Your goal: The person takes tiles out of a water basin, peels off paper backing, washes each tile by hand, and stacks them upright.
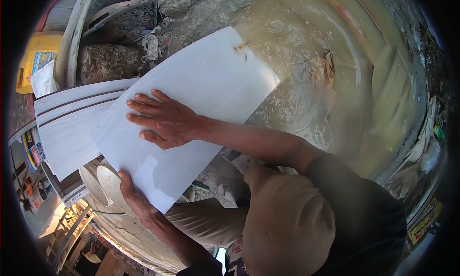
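White panel (206, 79), looking wet, could skid under the flat, spread right hand (172, 123), and I cannot tell whether the left hand (138, 200) at the panel's edge grips.

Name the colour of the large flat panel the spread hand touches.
The panel looks white, clearest in head view.

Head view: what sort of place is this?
Probably a rough, makeshift work area, perhaps a small workshop: a broad pool of murky water, a yellow container at the far left, and a large white panel under the person's right hand.
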Action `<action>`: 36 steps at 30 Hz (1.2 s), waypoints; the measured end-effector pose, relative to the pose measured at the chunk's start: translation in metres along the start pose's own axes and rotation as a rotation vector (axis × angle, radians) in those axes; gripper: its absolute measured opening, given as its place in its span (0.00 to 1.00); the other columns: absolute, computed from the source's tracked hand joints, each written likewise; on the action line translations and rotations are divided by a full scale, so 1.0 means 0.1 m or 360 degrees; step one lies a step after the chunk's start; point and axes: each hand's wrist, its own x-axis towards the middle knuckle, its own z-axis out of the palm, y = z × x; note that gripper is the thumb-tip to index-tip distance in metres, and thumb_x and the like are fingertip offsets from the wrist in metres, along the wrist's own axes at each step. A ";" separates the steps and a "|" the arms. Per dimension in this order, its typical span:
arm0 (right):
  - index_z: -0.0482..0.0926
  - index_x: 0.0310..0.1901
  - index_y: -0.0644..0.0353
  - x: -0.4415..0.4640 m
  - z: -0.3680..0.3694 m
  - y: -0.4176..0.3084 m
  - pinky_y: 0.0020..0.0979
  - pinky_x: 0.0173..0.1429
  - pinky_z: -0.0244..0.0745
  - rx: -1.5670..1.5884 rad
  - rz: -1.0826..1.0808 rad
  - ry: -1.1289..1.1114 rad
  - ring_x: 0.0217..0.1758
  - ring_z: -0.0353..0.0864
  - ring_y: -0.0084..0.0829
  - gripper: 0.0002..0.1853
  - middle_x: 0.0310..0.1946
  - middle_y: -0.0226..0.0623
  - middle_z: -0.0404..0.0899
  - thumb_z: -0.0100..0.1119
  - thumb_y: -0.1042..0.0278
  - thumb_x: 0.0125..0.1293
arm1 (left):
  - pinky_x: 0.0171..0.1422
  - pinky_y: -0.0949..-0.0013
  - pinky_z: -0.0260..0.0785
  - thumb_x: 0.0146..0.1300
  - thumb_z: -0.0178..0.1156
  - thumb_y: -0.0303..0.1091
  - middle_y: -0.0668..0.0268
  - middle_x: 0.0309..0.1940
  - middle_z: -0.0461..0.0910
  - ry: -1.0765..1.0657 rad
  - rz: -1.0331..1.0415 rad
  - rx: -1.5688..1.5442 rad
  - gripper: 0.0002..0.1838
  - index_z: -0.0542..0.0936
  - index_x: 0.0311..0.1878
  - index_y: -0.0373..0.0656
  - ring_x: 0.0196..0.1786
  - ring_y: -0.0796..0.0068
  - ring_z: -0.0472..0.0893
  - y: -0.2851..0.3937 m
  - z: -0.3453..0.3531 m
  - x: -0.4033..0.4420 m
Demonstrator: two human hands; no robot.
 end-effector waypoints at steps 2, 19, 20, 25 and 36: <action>0.68 0.81 0.59 0.00 -0.10 0.36 0.61 0.91 0.47 -0.0124 0.0139 0.0036 0.91 0.54 0.54 0.34 0.87 0.52 0.59 0.45 0.43 0.86 | 0.72 0.54 0.74 0.85 0.55 0.59 0.50 0.69 0.78 0.0016 0.0034 0.0047 0.39 0.70 0.77 0.28 0.67 0.57 0.80 -0.06 -0.06 0.06; 0.76 0.75 0.66 -1.13 -0.42 2.02 0.42 0.87 0.63 -0.0015 0.0624 0.0614 0.84 0.72 0.50 0.25 0.77 0.52 0.77 0.56 0.63 0.84 | 0.65 0.60 0.78 0.88 0.43 0.62 0.51 0.56 0.89 -0.0166 -0.0006 -0.0419 0.41 0.79 0.69 0.26 0.55 0.61 0.87 0.53 0.10 0.52; 0.76 0.75 0.66 -0.83 -0.35 1.58 0.44 0.88 0.63 -0.0094 0.0433 0.0562 0.85 0.69 0.53 0.26 0.78 0.54 0.75 0.56 0.60 0.84 | 0.65 0.60 0.78 0.88 0.41 0.63 0.50 0.55 0.89 -0.0273 -0.0050 -0.0519 0.41 0.80 0.69 0.26 0.54 0.60 0.88 0.58 0.10 0.55; 0.71 0.77 0.68 0.24 -0.03 -0.42 0.61 0.89 0.54 -0.0107 -0.0182 0.0250 0.88 0.61 0.59 0.30 0.82 0.58 0.66 0.49 0.54 0.85 | 0.66 0.60 0.78 0.87 0.40 0.65 0.47 0.59 0.88 -0.0567 -0.0159 -0.0575 0.44 0.79 0.69 0.25 0.57 0.59 0.87 0.76 0.08 0.65; 0.60 0.87 0.59 -1.70 -0.55 1.41 0.53 0.93 0.39 -0.0374 0.1132 0.0262 0.94 0.45 0.55 0.37 0.89 0.58 0.52 0.41 0.43 0.87 | 0.46 0.68 0.79 0.75 0.72 0.41 0.61 0.39 0.90 -0.0121 0.0255 0.0393 0.19 0.87 0.57 0.34 0.36 0.76 0.86 0.68 0.34 0.44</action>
